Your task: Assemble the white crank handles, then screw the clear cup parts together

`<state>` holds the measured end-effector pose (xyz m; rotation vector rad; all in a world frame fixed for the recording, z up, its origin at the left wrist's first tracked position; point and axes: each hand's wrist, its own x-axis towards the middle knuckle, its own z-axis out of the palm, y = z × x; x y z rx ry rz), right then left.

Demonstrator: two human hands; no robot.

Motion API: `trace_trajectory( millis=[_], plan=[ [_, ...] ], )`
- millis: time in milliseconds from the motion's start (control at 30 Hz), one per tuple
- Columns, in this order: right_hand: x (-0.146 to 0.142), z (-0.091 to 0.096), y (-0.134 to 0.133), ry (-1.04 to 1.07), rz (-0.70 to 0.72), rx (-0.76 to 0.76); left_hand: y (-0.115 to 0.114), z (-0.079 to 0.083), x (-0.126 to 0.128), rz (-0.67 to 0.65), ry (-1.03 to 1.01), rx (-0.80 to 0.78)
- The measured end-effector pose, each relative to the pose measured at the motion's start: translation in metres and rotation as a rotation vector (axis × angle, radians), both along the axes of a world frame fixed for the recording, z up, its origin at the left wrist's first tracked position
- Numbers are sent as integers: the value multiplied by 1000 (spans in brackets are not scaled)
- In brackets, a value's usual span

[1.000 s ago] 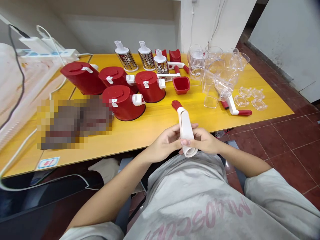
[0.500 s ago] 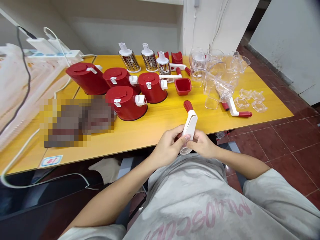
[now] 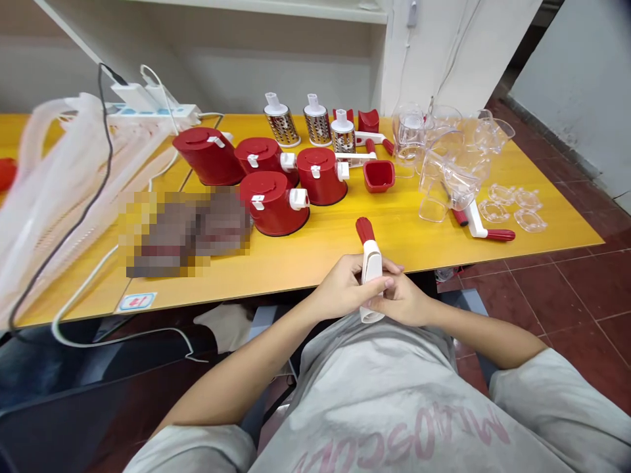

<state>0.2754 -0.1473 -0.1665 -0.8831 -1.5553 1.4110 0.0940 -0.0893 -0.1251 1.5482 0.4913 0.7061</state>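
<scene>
Close to my body, over the table's near edge, I hold a white crank handle with a red ribbed grip that points away from me. My left hand is wrapped round its white arm, the thumb lying across it. Closed against its right side is my right hand, touching the left fingers; part of the handle's lower end is hidden by both. Beyond the hands sit a small red hopper-like cup and several red grater bodies with white knobs.
At the back stand metal grater drums. Clear plastic hoppers, clear flat rings and another crank handle lie to the right. On the left are a blurred dark object, plastic bags, cables and a power strip.
The view has swung left, so the table's things sit further right in it. In my hands the crank handle has turned slightly, and my left thumb and fingers now reach further across it.
</scene>
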Motion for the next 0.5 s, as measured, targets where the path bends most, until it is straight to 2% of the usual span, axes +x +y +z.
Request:
trace_trajectory(
  millis=[167, 267, 333, 500],
  plan=[
    [2, 6, 4, -46, -54, 80, -4, 4, 4, 33, -22, -5],
    [2, 4, 5, -92, -91, 171, -6, 5, 4, 31, -26, -38],
    [2, 2, 4, -103, -84, 178, -5, 2, 4, 38, -25, -37],
    [7, 12, 1, -221, -50, 222, 2, -6, 1, 17, -80, 88]
  ],
)
